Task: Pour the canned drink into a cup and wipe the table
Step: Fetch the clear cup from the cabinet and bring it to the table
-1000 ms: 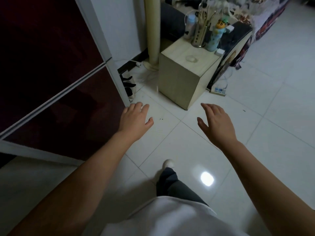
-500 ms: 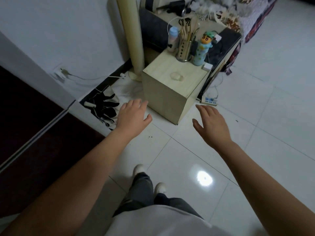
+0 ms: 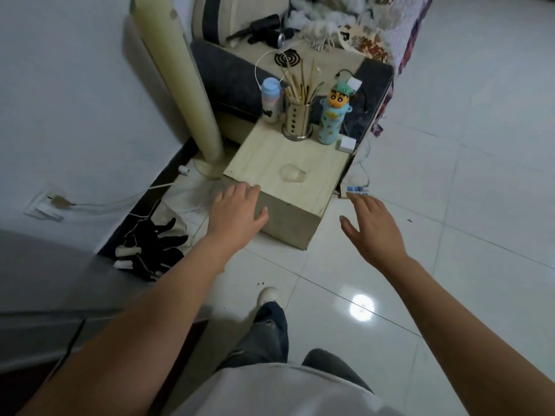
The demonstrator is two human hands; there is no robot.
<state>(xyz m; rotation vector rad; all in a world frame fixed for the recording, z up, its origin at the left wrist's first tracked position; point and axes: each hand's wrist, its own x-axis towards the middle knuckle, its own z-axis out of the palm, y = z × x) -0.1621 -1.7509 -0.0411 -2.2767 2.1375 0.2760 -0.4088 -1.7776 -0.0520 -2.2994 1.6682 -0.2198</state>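
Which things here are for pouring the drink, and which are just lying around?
For the job: clear cup, wooden table, left hand, right hand. No can is visible.

Lying about: chopstick holder, cartoon bottle, pastel bottle, black gloves.

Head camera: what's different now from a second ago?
The person has walked toward the small wooden table; the dark sliding door has slipped out of view and the table looks nearer. The left hand and right hand have come closer to it, with nothing gripped or let go. Both hands are still spread and hold nothing. The clear glass cup, bottles and utensil holder have not moved.
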